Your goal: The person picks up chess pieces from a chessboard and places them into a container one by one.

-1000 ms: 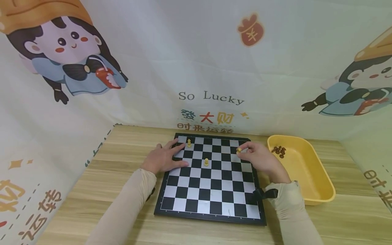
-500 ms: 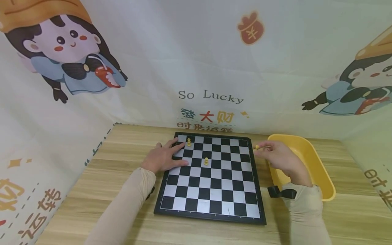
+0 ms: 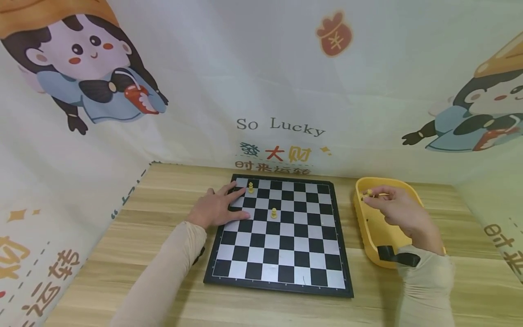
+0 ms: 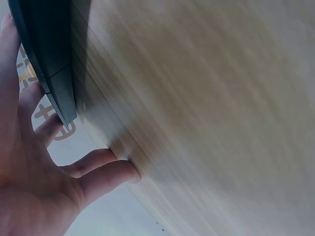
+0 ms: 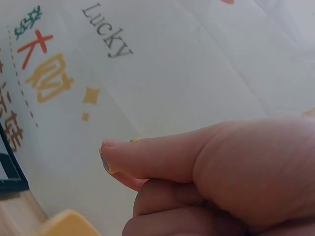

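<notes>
Over the yellow plastic bin (image 3: 362, 231), my right hand (image 3: 402, 215) pinches a small yellow chess piece (image 3: 369, 193) between thumb and fingertips. In the right wrist view, the thumb covers most of that chess piece (image 5: 105, 163), leaving its grey base end and a yellow bit in sight. My left hand (image 3: 214, 209) rests with fingers spread on the left edge of the black-and-white chessboard (image 3: 294, 259). Two yellow chess pieces stand on the board: a taller one (image 3: 251, 187) near the left fingertips, and a pawn-like one (image 3: 274, 213) closer to the middle.
A wood-grain table (image 3: 135, 227) carries the board and the bin to its right. Behind hangs a pale printed cloth (image 3: 204, 91) with cartoon figures and lettering. My right hand hides much of the bin's inside.
My right hand has moved right, from the board's upper right squares to over the bin, carrying the yellow chess piece. My left hand and the two standing pieces stay put.
</notes>
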`<control>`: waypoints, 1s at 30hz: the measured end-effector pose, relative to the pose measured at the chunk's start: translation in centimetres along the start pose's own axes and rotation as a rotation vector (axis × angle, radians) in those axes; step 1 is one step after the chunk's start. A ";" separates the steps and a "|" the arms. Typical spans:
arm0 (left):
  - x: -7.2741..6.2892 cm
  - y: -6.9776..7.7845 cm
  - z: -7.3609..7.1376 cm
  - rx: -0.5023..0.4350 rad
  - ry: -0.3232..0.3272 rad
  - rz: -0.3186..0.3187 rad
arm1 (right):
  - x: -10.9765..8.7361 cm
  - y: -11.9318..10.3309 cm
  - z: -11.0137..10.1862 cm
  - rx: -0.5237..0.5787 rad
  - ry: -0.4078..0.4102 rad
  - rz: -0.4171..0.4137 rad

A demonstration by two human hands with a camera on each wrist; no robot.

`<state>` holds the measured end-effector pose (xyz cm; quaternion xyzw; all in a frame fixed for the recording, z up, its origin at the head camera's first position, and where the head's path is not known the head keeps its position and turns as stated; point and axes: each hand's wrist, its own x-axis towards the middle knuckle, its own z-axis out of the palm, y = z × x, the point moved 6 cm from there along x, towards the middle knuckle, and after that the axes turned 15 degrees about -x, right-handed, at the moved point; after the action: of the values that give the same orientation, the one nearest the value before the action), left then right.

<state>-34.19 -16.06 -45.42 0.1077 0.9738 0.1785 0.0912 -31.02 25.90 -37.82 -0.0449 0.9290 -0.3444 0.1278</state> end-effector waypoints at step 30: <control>-0.2 0.2 -0.2 0.015 -0.002 0.007 | 0.6 6.0 -0.5 0.130 -0.099 0.111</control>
<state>-34.03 -16.02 -45.15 0.1121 0.9746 0.1714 0.0906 -31.68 30.69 -41.45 -0.0019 0.8983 -0.3935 0.1953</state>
